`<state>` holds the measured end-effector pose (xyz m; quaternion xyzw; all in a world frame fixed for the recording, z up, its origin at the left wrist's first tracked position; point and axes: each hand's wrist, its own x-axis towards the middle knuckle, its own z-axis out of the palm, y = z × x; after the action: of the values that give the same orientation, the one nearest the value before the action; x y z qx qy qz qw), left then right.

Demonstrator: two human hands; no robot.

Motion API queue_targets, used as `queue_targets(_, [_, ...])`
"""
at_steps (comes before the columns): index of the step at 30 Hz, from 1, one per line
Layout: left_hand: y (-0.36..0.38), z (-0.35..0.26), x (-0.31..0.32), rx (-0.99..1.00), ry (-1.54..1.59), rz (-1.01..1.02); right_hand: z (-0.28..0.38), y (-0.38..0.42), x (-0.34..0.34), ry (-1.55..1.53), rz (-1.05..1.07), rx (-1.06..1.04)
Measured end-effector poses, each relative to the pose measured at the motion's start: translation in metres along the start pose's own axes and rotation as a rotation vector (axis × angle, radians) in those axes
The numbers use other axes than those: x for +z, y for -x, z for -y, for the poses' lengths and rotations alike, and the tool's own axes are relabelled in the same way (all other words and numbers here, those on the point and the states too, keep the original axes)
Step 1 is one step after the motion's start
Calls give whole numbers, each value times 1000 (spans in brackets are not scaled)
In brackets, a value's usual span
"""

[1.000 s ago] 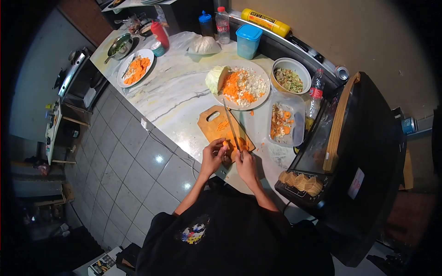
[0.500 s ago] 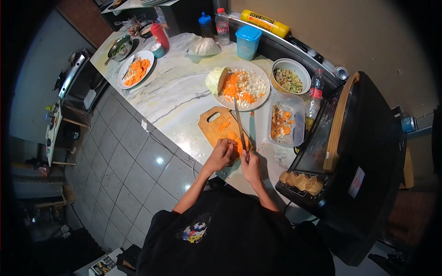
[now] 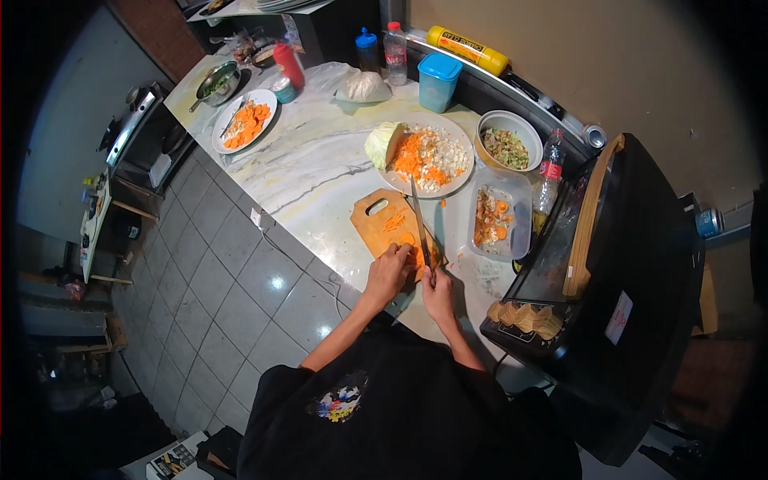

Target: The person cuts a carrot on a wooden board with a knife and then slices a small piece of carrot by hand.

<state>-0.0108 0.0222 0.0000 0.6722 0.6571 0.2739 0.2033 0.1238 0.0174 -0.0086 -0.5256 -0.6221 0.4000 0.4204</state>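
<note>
A wooden cutting board point(image 3: 373, 225) lies near the counter's front edge, with shredded carrot point(image 3: 394, 222) and carrot slices on it. My right hand point(image 3: 438, 290) is closed round the handle of a long knife point(image 3: 419, 218), whose blade points away over the board's right side. Beside the blade, my left hand point(image 3: 390, 272) rests with bent fingers on carrot pieces at the board's near end. Past the board stands a large plate point(image 3: 445, 189) of chopped carrot and white bits, with a cabbage piece point(image 3: 382, 146) on its left side.
Right of the board are a clear container point(image 3: 520, 225) with scraps, a bowl point(image 3: 534, 144) and a bottle point(image 3: 550, 170). A black oven point(image 3: 640, 304) bounds the right. A white plate point(image 3: 272, 104), a red bottle point(image 3: 289, 66) and a pan point(image 3: 220, 83) stand far left.
The view has shifted slightly, so the counter items appear a little lower and to the right. My left hand's fingers look more bent over the carrot; the knife stays in my right hand.
</note>
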Motion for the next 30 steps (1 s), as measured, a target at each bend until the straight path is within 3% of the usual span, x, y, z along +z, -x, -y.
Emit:
queue_targets(10, [2, 4, -3, -45, -63, 23, -11, 3, 3, 69, 20, 25])
queue_targets(16, [-14, 18, -25, 43, 94, -18, -9, 3, 2, 42, -22, -8])
queue_targets(21, [-41, 22, -35, -73, 171, -28, -13, 6, 3, 41, 10, 42])
queue_targets(30, [-50, 28, -9, -70, 173, -97, -17, 7, 6, 33, 15, 26])
